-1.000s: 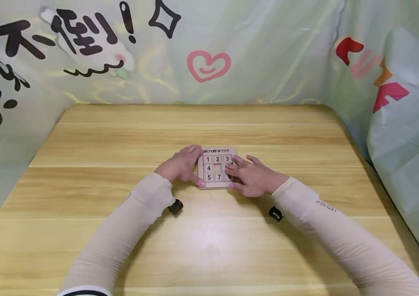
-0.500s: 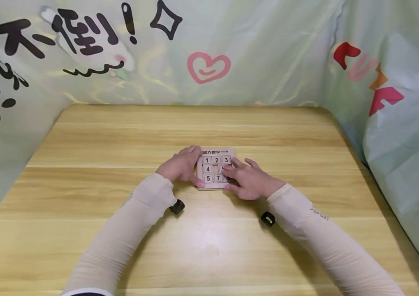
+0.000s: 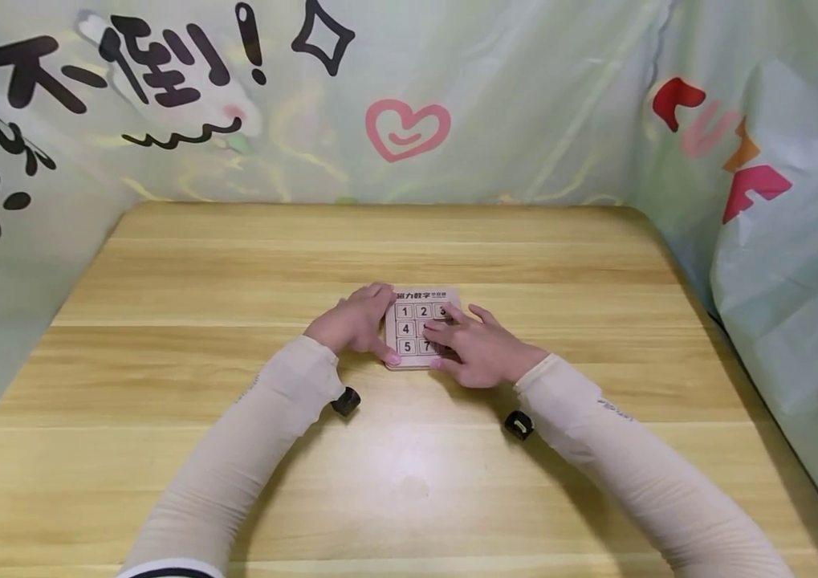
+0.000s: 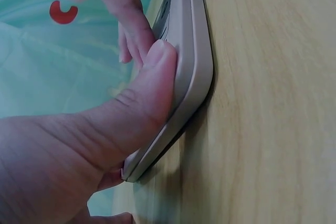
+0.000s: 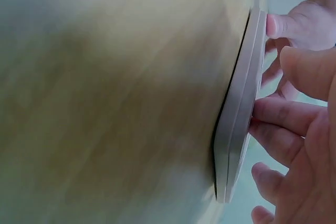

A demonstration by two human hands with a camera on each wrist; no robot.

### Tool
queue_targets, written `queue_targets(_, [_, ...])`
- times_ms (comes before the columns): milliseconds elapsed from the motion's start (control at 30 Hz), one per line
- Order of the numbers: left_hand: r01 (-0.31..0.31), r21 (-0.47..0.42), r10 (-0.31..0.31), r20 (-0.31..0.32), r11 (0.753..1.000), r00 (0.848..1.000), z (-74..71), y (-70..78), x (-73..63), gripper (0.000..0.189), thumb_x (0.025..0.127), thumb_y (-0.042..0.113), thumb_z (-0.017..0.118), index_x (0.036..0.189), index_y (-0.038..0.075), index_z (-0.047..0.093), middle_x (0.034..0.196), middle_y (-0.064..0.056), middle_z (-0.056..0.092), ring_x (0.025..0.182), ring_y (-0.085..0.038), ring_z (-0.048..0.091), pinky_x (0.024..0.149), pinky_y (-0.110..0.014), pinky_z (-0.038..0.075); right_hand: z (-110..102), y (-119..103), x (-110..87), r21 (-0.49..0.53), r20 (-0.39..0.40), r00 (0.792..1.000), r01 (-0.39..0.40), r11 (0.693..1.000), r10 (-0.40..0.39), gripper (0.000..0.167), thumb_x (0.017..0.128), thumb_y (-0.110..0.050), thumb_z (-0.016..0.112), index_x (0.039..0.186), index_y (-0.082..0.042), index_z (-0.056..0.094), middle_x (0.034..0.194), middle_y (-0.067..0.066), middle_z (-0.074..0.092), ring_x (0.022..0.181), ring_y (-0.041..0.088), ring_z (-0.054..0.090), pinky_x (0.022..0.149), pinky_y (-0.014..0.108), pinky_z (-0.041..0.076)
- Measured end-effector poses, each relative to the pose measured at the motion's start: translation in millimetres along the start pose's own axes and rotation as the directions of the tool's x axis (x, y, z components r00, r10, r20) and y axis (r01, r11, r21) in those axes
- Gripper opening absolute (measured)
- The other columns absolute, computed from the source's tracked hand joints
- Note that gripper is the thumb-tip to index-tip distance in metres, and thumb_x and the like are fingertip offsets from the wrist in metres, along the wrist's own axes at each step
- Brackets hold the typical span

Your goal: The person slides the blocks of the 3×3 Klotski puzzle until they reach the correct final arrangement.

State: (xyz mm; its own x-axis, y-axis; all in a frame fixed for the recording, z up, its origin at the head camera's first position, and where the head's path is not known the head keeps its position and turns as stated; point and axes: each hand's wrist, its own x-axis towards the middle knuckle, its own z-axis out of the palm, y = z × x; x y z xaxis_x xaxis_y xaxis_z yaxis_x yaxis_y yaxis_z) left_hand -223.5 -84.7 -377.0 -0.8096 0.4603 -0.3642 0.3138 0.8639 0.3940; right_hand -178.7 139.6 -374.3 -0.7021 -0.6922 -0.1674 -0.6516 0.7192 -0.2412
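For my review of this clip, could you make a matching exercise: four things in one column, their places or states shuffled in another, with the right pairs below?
Column one
1. left hand
2. right hand
3. number slide puzzle
4. heart drawing

Column two
A. partly covering the numbered tiles
B. pink, on the backdrop
C. thumb on the puzzle's near left corner
D. on the wooden table, printed side up

Right pairs: 1-C, 2-A, 3-D, 4-B
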Motion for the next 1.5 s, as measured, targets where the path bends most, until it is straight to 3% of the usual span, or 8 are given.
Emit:
queue_targets(333, [-0.005, -0.010, 0.005, 0.003, 1.000, 1.000, 1.7, 1.2, 0.0, 0.113, 0.065, 0.046, 0.086, 0.151, 0.005, 0.026, 0.158, -0.012, 0.020, 0.145, -0.032, 0.016, 0.114, -0.060, 0.016, -3.6, 16.6, -13.0, -0.073, -0.067, 0.998, -0.005, 0.997, 0.000, 0.044, 0.096, -0.035, 0.057, 0.129, -0.008, 0.063, 0.135, 0.005, 0.058, 0.139, 0.037, 0.031, 0.111, 0.064, 0.020])
queue_targets(600, [0.019, -0.016, -0.018, 0.030, 1.000, 0.999, 7.2, -3.7, -3.9, 0.115, 0.064, 0.050, 0.085, 0.152, 0.007, 0.024, 0.160, -0.011, 0.016, 0.145, -0.033, 0.014, 0.113, -0.062, 0.015, 11.0, -1.8, -16.8, -0.061, -0.014, 0.988, 0.153, 0.986, -0.154, 0.050, 0.098, -0.037, 0.053, 0.137, -0.006, 0.055, 0.140, 0.007, 0.053, 0.140, 0.037, 0.029, 0.110, 0.064, 0.021])
queue_targets(833, [0.004, -0.011, -0.004, 0.007, 1.000, 1.000, 2.1, -0.7, -3.1, 0.114, 0.066, 0.048, 0.085, 0.153, 0.006, 0.023, 0.160, -0.011, 0.015, 0.146, -0.033, 0.013, 0.113, -0.061, 0.014, 6.1, 3.2, -4.7, -0.124, -0.041, 0.994, 0.097, 0.988, -0.103, 0.051, 0.099, -0.037, 0.052, 0.140, -0.008, 0.053, 0.144, 0.009, 0.048, 0.140, 0.038, 0.028, 0.111, 0.062, 0.023])
queue_targets(1200, [-0.007, 0.009, 0.007, 0.006, 1.000, 1.000, 2.5, -0.5, 0.0, 0.114, 0.066, 0.050, 0.084, 0.152, 0.006, 0.024, 0.160, -0.011, 0.016, 0.145, -0.033, 0.014, 0.113, -0.061, 0.015, 10.3, -2.9, -5.2, -0.117, 0.066, 0.986, 0.158, 0.981, -0.151, 0.062, 0.100, -0.044, 0.046, 0.151, -0.011, 0.035, 0.155, 0.005, 0.032, 0.144, 0.038, 0.015, 0.116, 0.057, 0.012])
queue_targets(1500, [-0.003, 0.010, 0.003, 0.014, 1.000, 1.000, -0.1, 0.9, -0.6, 0.114, 0.067, 0.048, 0.085, 0.153, 0.005, 0.023, 0.160, -0.013, 0.015, 0.145, -0.034, 0.014, 0.113, -0.060, 0.014, 4.4, -3.1, -6.2, -0.154, 0.110, 0.979, 0.190, 0.970, -0.174, 0.058, 0.101, -0.042, 0.044, 0.149, -0.010, 0.039, 0.152, 0.005, 0.037, 0.144, 0.037, 0.015, 0.116, 0.057, 0.011])
